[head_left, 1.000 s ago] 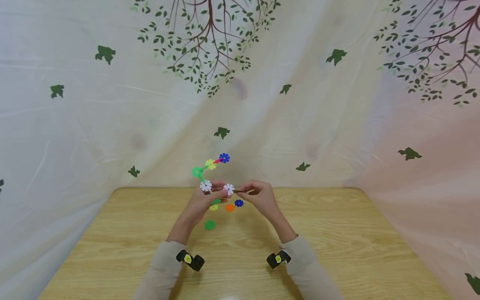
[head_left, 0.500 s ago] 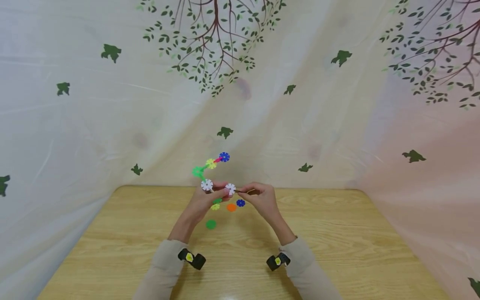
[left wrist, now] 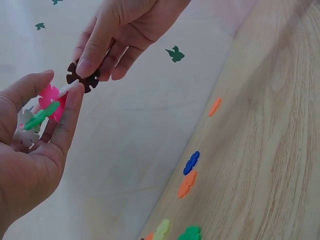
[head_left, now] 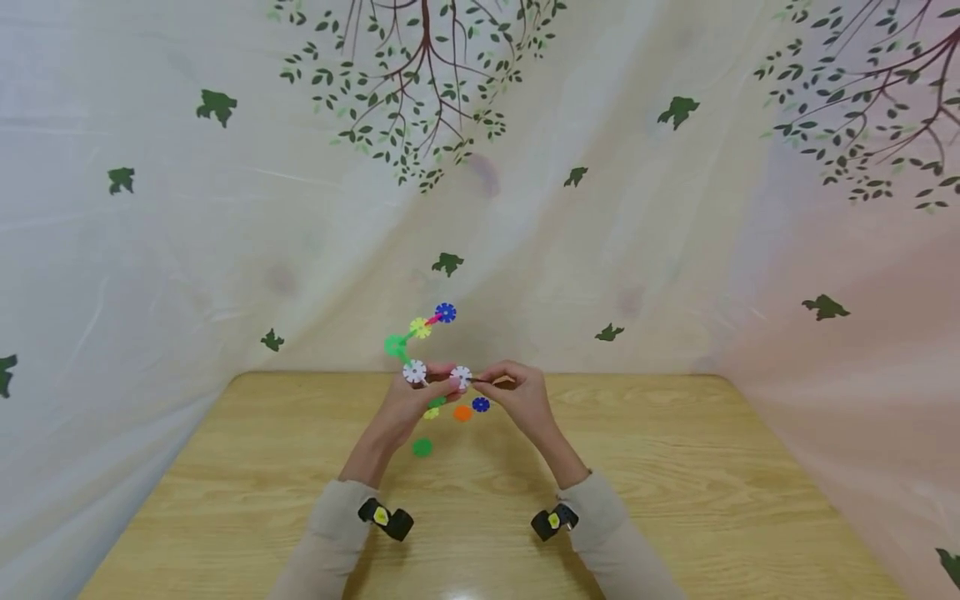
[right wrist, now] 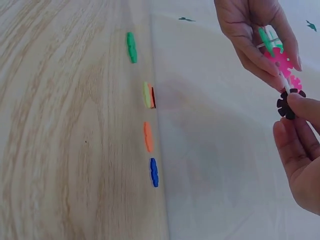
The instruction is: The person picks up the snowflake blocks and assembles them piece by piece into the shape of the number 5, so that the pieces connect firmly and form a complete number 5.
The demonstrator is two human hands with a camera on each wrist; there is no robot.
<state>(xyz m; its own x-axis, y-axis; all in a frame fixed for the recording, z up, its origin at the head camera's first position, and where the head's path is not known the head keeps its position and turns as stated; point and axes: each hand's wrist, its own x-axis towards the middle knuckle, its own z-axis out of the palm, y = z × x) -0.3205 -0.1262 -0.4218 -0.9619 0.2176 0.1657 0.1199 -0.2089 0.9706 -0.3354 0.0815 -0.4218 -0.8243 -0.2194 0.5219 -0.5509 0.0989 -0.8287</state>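
My left hand [head_left: 401, 407] holds a chain of slotted snowflake discs above the table, gripping it near a white disc [head_left: 461, 377]. Pink discs [right wrist: 280, 61] and a green disc [left wrist: 42, 116] show between its fingers in the wrist views. Beyond the hand the chain runs up through another white disc [head_left: 414, 372], a green disc [head_left: 395, 345], a yellow disc [head_left: 420, 328] and a blue disc [head_left: 446, 313]. Thumb and fingers of my right hand [head_left: 519, 393] pinch a dark brown disc [left wrist: 90, 83] against the white disc's edge. Whether their slots interlock, I cannot tell.
Loose discs lie on the wooden table [head_left: 637, 500] below the hands: a blue disc [head_left: 481, 405], an orange disc [head_left: 462, 413], a yellow disc [head_left: 431, 413] and a green disc [head_left: 422, 447]. A printed cloth [head_left: 525, 275] hangs behind the table.
The dark disc and the white disc stay together between my hands, with barely any movement. The whole view shifts slightly as the head moves.
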